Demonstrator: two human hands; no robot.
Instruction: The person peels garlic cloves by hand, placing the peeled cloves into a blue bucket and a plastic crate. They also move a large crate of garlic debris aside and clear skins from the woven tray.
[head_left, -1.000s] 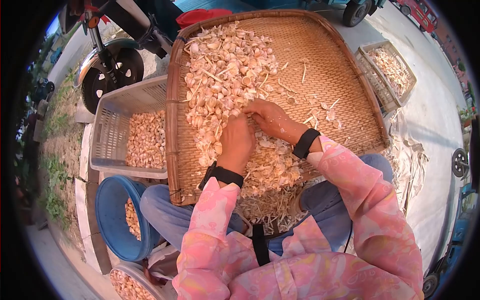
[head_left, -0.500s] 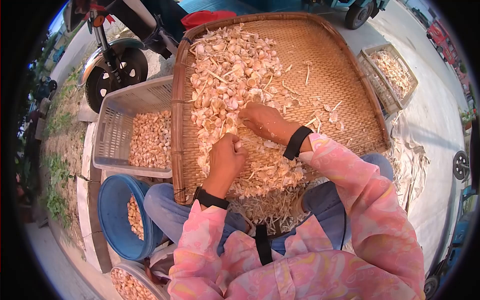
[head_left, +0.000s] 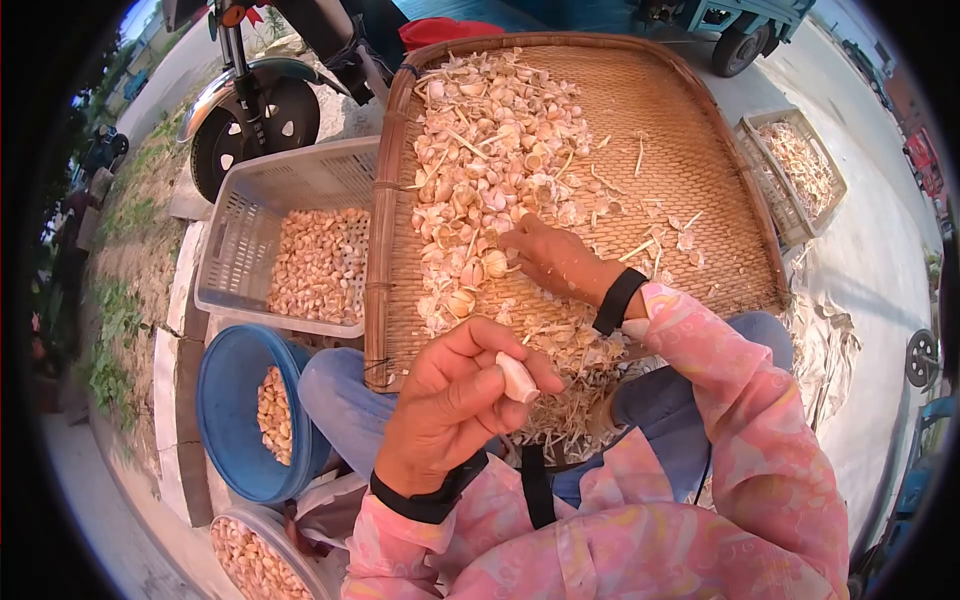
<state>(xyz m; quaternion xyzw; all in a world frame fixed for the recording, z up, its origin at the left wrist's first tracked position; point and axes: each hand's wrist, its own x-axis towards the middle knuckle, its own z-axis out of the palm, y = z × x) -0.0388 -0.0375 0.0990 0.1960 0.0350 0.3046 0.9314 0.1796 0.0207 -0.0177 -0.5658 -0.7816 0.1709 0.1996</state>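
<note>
My left hand (head_left: 440, 400) is raised over the near edge of the woven tray (head_left: 690, 130), palm turned up. Between its thumb and fingers it pinches a pale garlic clove (head_left: 517, 380). My right hand (head_left: 565, 262) is palm down at the near side of the garlic pile (head_left: 495, 150), its fingers bent together among the cloves. Whatever those fingertips may hold is hidden. Whole-looking garlic pieces (head_left: 461, 302) lie just left of the right hand, and loose skins (head_left: 560, 350) are scattered below it.
Left of the tray stand a plastic crate (head_left: 240, 230) of cloves, a blue bucket (head_left: 225, 400) and a round tub (head_left: 265, 560), both with cloves inside. A crate of scraps (head_left: 770, 190) stands at the right. A scooter wheel (head_left: 255, 135) is behind the left crate.
My left hand has come up and toward me from the pile, turning over to show the clove in its fingers. My right hand stays at the pile's near side. The view has shifted slightly.
</note>
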